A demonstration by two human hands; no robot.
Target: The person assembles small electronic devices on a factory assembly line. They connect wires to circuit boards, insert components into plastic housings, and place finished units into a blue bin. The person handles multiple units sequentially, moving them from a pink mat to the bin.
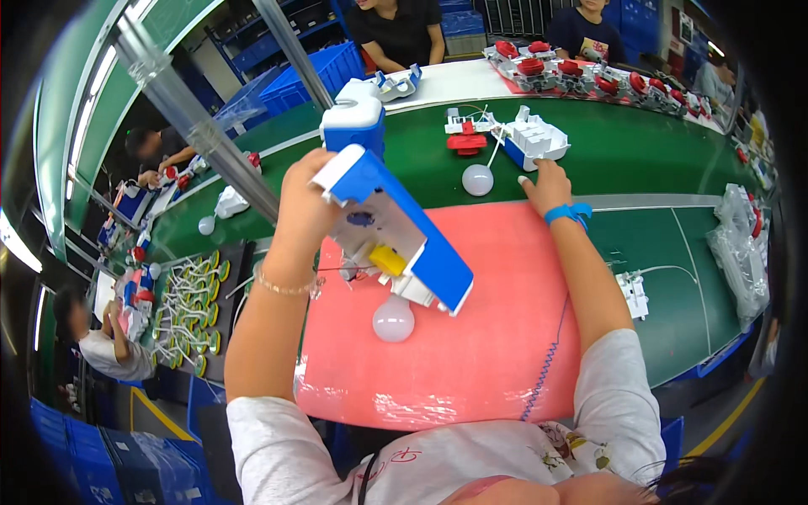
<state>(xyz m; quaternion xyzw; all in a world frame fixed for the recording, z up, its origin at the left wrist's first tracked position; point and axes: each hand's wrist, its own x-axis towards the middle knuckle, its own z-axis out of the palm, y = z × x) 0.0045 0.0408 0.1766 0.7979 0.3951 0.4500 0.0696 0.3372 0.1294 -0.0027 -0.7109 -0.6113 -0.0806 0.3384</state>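
My left hand is closed round the upper end of a blue-and-white plastic housing, tilted above the pink mat. Inside its open shell shows a yellow part. A frosted white globe sits at its lower end, near thin wires. My right hand reaches over the green conveyor, fingers curled at the near edge of a second white-and-blue housing, thumb apart; the finger undersides are hidden. Left of it are another frosted globe on a white cord and a red-and-white part.
The pink mat carries a coiled blue cord. Beyond my left hand stands a blue-and-white housing. A metal post rises at left, above a tray of green-and-yellow parts. A plastic-wrapped bundle lies at right. Co-workers sit opposite.
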